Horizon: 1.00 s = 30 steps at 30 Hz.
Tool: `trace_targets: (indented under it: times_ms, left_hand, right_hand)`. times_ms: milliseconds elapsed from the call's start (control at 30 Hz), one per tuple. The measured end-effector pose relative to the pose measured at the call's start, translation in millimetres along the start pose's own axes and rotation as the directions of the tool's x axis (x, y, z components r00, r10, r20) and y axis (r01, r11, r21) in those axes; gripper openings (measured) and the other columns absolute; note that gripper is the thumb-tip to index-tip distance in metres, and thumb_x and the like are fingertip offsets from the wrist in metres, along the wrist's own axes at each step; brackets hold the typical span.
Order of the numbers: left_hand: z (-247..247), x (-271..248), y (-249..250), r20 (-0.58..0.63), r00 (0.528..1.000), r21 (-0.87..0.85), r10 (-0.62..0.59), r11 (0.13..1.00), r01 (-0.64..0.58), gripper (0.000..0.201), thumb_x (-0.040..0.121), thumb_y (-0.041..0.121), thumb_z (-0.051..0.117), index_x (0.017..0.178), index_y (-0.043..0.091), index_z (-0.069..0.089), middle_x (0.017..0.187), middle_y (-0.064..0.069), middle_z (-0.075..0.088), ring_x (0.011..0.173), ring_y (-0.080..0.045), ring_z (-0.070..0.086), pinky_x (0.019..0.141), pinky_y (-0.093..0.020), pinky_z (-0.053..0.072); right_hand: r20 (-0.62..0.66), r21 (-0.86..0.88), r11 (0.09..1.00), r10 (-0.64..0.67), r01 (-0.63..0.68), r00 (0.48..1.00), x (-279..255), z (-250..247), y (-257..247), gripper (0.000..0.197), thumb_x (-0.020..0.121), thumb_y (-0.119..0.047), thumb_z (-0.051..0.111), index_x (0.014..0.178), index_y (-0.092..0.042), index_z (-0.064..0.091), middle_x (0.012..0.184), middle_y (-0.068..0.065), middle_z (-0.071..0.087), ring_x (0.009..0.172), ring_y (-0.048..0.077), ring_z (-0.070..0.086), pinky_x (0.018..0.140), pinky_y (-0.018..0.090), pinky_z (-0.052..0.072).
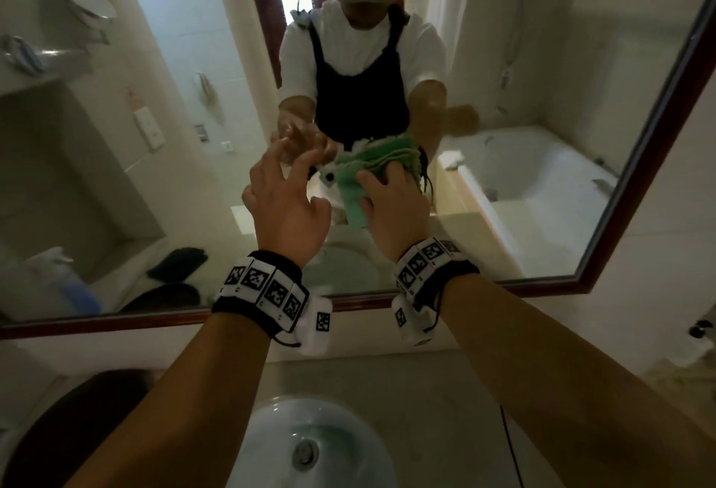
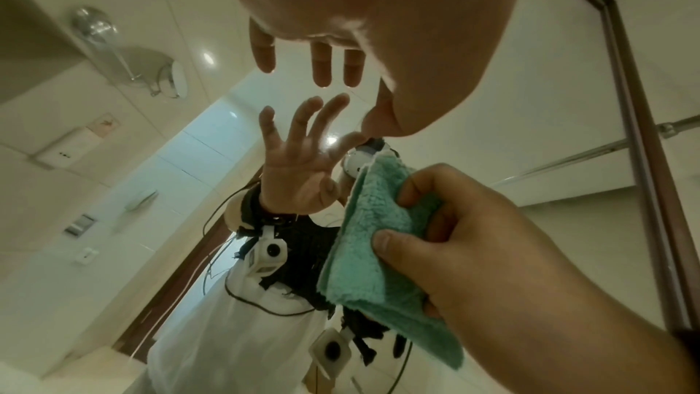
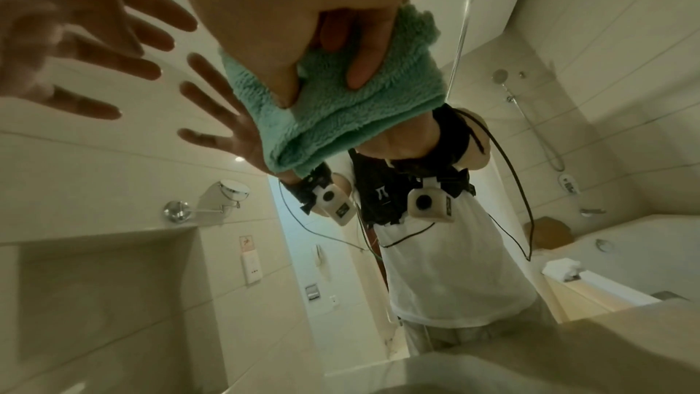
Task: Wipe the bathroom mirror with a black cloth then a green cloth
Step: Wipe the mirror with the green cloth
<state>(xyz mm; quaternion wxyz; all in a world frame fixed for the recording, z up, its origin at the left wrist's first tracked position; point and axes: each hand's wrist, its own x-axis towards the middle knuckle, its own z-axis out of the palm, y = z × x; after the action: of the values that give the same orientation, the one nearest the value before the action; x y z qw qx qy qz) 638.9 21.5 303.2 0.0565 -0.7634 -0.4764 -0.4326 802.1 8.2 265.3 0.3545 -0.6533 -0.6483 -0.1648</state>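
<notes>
A folded green cloth (image 1: 350, 193) (image 2: 375, 268) (image 3: 341, 113) lies flat against the glass of the bathroom mirror (image 1: 542, 100), near its middle. My right hand (image 1: 391, 197) (image 2: 473, 235) (image 3: 303, 26) grips the cloth, thumb on one side and fingers curled over the other. Just left of it, my left hand (image 1: 283, 193) (image 2: 318, 71) (image 3: 57, 26) holds nothing, its fingers spread and the fingertips touching the glass. A black cloth shows only as a reflection (image 1: 178, 263) low on the left of the mirror.
The mirror has a dark red-brown frame (image 1: 658, 119). A white basin (image 1: 310, 445) sits in the counter below my arms. A dark rounded object (image 1: 77, 421) lies on the counter at the front left. The bathtub, the wall shelf and my own body show as reflections.
</notes>
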Motion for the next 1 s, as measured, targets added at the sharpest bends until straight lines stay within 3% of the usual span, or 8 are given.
trace_targets:
  times_ms: [100, 367, 600, 700, 800, 900, 1000]
  left_hand:
    - [0, -5, -7, 0.039, 0.999, 0.008, -0.013, 1.000, 0.013, 0.066, 0.070, 0.015, 0.065, 0.133, 0.028, 0.054, 0.152, -0.008, 0.033, 0.135, -0.033, 0.033, 0.097, -0.053, 0.035]
    - [16, -19, -2, 0.028, 0.999, 0.001, -0.039, 0.999, 0.039, 0.064, 0.072, 0.015, 0.060, 0.134, 0.028, 0.052, 0.155, -0.005, 0.030, 0.134, -0.033, 0.032, 0.093, -0.043, 0.031]
    - [55, -40, 27, -0.013, 0.999, -0.018, -0.044, 0.999, 0.044, 0.071, 0.069, 0.015, 0.061, 0.139, 0.023, 0.049, 0.153, -0.011, 0.033, 0.132, -0.033, 0.037, 0.096, -0.051, 0.039]
    - [70, -40, 36, -0.039, 0.995, -0.009, -0.094, 0.996, 0.093, 0.082, 0.069, 0.016, 0.061, 0.147, 0.023, 0.038, 0.157, -0.008, 0.026, 0.134, -0.029, 0.033, 0.101, -0.052, 0.040]
    - [81, -40, 46, -0.056, 0.984, 0.003, -0.169, 0.985, 0.170, 0.086, 0.070, 0.014, 0.064, 0.150, 0.023, 0.033, 0.160, -0.005, 0.018, 0.139, -0.026, 0.026, 0.106, -0.045, 0.033]
    - [88, -41, 52, -0.034, 0.976, 0.038, -0.217, 0.975, 0.218, 0.089, 0.073, 0.015, 0.067, 0.152, 0.023, 0.028, 0.163, -0.008, 0.010, 0.146, -0.032, 0.017, 0.111, -0.052, 0.031]
    - [92, -41, 55, -0.026, 0.968, 0.047, -0.250, 0.967, 0.251, 0.091, 0.074, 0.017, 0.069, 0.153, 0.024, 0.024, 0.164, -0.010, 0.006, 0.148, -0.034, 0.011, 0.111, -0.058, 0.028]
  right_hand:
    - [0.097, -0.034, 0.999, 0.002, 0.001, 0.995, -5, 13, -10, 0.047, 0.081, -0.022, 0.073, 0.123, -0.026, 0.051, 0.115, 0.015, 0.050, 0.099, 0.039, 0.057, 0.062, 0.040, 0.054]
    - [0.177, -0.042, 0.998, -0.039, 0.047, 0.983, -36, 30, 21, 0.033, 0.082, -0.014, 0.068, 0.114, -0.017, 0.060, 0.109, 0.017, 0.054, 0.090, 0.039, 0.058, 0.057, 0.042, 0.054]
    - [0.023, 0.001, 0.989, 0.151, -0.151, 0.988, -59, -9, 112, 0.037, 0.084, -0.020, 0.070, 0.120, -0.021, 0.062, 0.117, 0.017, 0.055, 0.098, 0.040, 0.060, 0.063, 0.042, 0.055]
    - [0.029, -0.013, 0.963, 0.271, -0.271, 0.962, -71, -28, 169, 0.038, 0.089, -0.027, 0.065, 0.125, -0.024, 0.054, 0.128, 0.015, 0.049, 0.106, 0.039, 0.056, 0.068, 0.047, 0.057]
    - [-0.006, 0.021, 0.922, 0.387, -0.387, 0.922, -84, -44, 217, 0.040, 0.089, -0.030, 0.065, 0.125, -0.023, 0.051, 0.130, 0.013, 0.047, 0.107, 0.035, 0.056, 0.072, 0.048, 0.056]
    - [-0.011, 0.017, 0.877, 0.481, -0.481, 0.877, -97, -56, 250, 0.040, 0.090, -0.029, 0.063, 0.127, -0.020, 0.051, 0.132, 0.013, 0.046, 0.109, 0.037, 0.054, 0.074, 0.044, 0.053]
    - [0.000, 0.004, 0.852, 0.523, -0.523, 0.852, -107, -60, 268, 0.040, 0.091, -0.027, 0.062, 0.128, -0.019, 0.049, 0.132, 0.015, 0.045, 0.109, 0.040, 0.053, 0.075, 0.048, 0.052]
